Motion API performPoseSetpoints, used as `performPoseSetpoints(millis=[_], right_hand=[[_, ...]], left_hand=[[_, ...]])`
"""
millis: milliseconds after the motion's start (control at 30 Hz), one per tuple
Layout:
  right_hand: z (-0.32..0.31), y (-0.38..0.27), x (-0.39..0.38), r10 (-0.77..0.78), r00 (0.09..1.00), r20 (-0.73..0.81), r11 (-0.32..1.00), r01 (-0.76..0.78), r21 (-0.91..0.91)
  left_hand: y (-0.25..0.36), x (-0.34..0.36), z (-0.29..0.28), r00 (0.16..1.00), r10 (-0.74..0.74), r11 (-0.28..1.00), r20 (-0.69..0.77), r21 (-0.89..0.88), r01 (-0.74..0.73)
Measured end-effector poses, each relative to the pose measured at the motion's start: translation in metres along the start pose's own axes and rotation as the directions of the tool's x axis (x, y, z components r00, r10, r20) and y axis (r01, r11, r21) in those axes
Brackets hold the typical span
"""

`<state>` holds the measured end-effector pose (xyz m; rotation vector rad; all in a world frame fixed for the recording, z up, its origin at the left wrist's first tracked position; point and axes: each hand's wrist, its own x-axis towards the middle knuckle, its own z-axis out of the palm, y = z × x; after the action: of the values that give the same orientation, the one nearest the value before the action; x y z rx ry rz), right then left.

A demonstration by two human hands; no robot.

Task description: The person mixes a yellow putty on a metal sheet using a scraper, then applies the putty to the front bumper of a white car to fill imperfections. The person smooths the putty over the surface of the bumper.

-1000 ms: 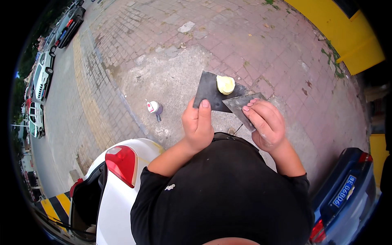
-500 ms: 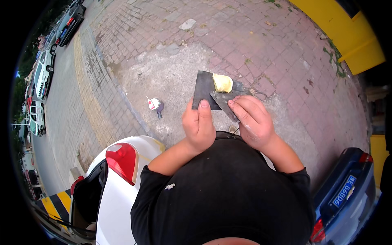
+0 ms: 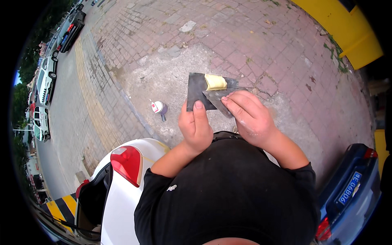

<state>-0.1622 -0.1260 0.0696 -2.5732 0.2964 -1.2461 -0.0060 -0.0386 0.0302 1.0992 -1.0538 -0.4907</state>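
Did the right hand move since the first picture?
Yes. The right hand has moved left: in the picture, it is now closer to the white-topped container on the ground than it was before.

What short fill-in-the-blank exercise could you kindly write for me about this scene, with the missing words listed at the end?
1. The left hand holds the dark plate, while the scraper is in the ____ hand.
2. The lump of paste on the dark plate is pale ____ in colour.
3. The person's shirt is ____.
4. The car at the lower right of the picture has a ____ body.

Missing words: right; yellow; black; blue.
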Motion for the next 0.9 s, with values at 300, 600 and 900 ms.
performPoseSetpoints(millis=[300,600,900], right_hand=[[0.001,-0.001,0.0,-0.005,1.0,-0.017,1.0,0.005,0.009],[-0.004,0.001,0.004,-0.024,0.999,-0.047,1.0,0.023,-0.017],[-0.005,-0.001,0.006,-0.007,0.997,-0.083,1.0,0.005,-0.015]], left_hand=[[-0.006,-0.002,-0.007,1.0,-0.006,0.999,0.028,-0.053,0.008],[0.0,0.005,0.002,0.997,0.04,0.995,-0.072,-0.094,-0.046],[-0.001,0.003,0.002,0.99,0.13,0.991,-0.047,0.02,-0.129]])
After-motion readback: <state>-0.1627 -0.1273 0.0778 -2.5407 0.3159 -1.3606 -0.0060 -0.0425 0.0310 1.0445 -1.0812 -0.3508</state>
